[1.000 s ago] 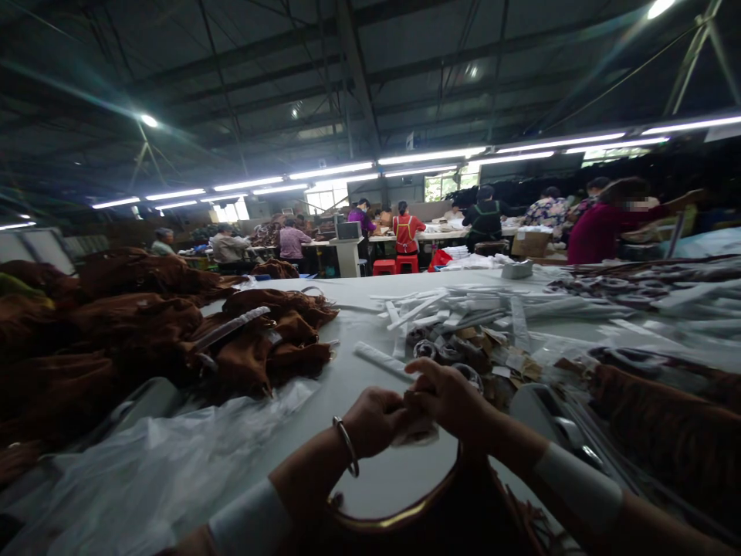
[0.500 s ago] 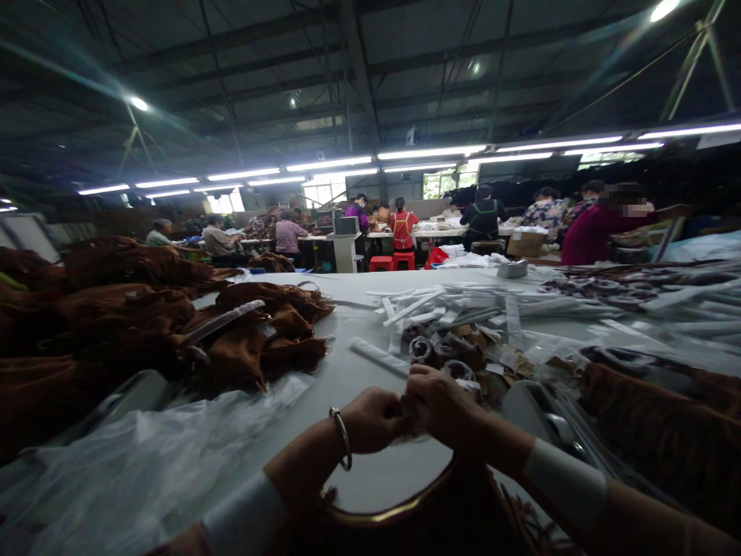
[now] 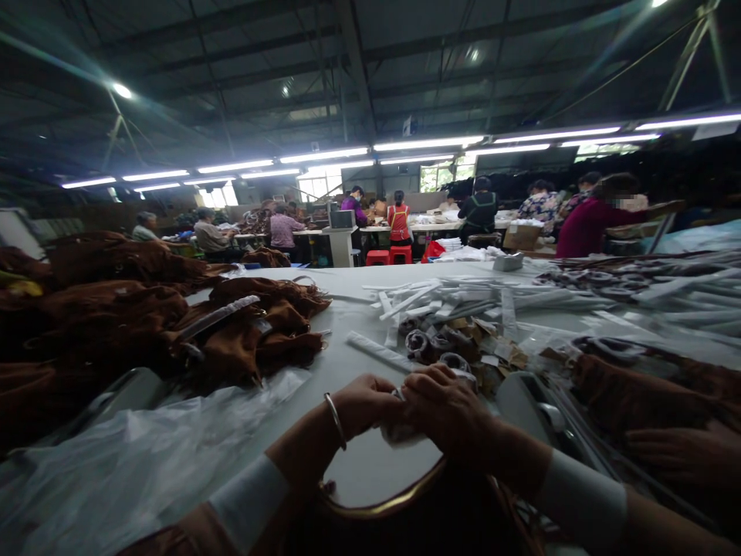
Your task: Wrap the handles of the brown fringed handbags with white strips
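My left hand, a bangle on its wrist, is closed on one side of a small pale wrapped piece. My right hand meets it from the right, its fingers curled over the same piece. What exactly the piece is, I cannot make out. Below both hands is a dark brown bag with a shiny gold edge round its opening. Wrapped rolls and brown paper bits lie just beyond my right hand.
Brown bags are heaped at the left, with clear plastic before them. White strips cover the table's back right. Another person's hand rests by brown material at the right. People work at far tables.
The view has shifted slightly. My right hand has turned more over the piece, and more of the pale wrapping shows under my hands. Another person's hand has appeared at the right.
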`<state>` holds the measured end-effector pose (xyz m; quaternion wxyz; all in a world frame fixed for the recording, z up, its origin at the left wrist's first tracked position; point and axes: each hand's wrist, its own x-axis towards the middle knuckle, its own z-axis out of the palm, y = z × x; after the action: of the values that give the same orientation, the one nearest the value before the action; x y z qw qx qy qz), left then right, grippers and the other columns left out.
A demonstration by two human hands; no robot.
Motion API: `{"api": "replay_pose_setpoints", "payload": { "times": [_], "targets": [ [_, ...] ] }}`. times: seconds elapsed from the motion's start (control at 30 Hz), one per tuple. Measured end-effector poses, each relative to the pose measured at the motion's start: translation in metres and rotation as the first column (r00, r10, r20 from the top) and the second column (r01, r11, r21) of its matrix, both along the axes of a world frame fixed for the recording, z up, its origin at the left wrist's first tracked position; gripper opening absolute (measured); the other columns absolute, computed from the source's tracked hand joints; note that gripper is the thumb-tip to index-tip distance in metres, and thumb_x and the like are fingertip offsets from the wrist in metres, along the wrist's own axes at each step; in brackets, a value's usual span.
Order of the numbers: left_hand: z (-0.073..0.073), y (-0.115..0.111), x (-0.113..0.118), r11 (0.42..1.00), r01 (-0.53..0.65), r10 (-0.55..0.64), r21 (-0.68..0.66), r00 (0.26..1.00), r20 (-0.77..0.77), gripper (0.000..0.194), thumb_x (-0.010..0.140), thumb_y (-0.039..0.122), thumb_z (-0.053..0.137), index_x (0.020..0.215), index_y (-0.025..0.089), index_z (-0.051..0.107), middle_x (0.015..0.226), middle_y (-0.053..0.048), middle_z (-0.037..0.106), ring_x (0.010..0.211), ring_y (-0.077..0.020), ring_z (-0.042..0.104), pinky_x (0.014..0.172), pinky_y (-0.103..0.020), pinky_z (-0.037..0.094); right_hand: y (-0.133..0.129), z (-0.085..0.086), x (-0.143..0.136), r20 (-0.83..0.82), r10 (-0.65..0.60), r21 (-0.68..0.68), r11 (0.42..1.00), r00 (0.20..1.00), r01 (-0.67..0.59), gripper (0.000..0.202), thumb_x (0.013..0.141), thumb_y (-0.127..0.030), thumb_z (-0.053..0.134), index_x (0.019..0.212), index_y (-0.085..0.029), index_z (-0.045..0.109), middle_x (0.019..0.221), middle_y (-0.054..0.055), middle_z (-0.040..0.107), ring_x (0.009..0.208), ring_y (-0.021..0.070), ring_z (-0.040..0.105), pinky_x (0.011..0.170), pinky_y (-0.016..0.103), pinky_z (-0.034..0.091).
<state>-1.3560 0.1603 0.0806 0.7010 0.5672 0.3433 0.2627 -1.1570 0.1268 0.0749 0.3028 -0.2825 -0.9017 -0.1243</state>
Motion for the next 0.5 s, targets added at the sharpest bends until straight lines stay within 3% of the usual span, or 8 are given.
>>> {"api": "replay_pose_setpoints", "payload": {
  "times": [0.2,0.37,0.43,0.5],
  "targets": [
    [-0.007,0.003,0.005,0.99,0.001,0.009,0.139,0.997,-0.074,0.055,0.06,0.059,0.081,0.067,0.007,0.066,0.058,0.001,0.052,0.056,-0.0084,0.039,0.056,-0.023,0.028,-0.003,-0.018,-0.004,-0.093,-0.096,0.058,0.993,0.991,0.102,0.018,0.093,-0.017,0.056,0.11,-0.016,0.063,0.111,0.01,0.066,0.106,0.0248,0.054,0.096,0.043,0.039],
    [-0.006,0.003,0.007,0.976,0.028,0.011,0.217,0.984,-0.18,0.06,0.067,0.065,0.073,0.084,0.008,0.071,0.07,-0.004,0.063,0.064,-0.0142,0.05,0.062,-0.025,0.038,-0.041,-0.027,0.013,-0.205,-0.223,0.047,0.97,0.953,0.237,0.041,0.09,-0.018,0.057,0.131,-0.017,0.054,0.129,0.012,0.061,0.13,0.0294,0.043,0.107,0.048,0.036],
    [-0.002,0.006,0.006,0.965,0.04,0.028,0.261,0.968,-0.251,0.058,0.068,0.066,0.071,0.087,0.012,0.074,0.075,-0.005,0.067,0.07,-0.0184,0.056,0.066,-0.027,0.043,-0.06,-0.033,0.039,-0.286,-0.37,-0.028,0.925,0.884,0.378,0.043,0.089,-0.017,0.056,0.133,-0.019,0.053,0.131,0.013,0.06,0.131,0.0285,0.044,0.107,0.046,0.037],
    [0.002,0.008,0.006,0.95,0.046,0.059,0.309,0.945,-0.322,0.057,0.065,0.069,0.07,0.083,0.016,0.076,0.074,-0.004,0.069,0.073,-0.0222,0.059,0.066,-0.028,0.046,-0.074,-0.042,0.08,-0.385,-0.562,-0.146,0.82,0.732,0.553,0.034,0.09,-0.019,0.054,0.123,-0.019,0.06,0.126,0.013,0.062,0.124,0.0276,0.05,0.106,0.046,0.039]
  ]
}}
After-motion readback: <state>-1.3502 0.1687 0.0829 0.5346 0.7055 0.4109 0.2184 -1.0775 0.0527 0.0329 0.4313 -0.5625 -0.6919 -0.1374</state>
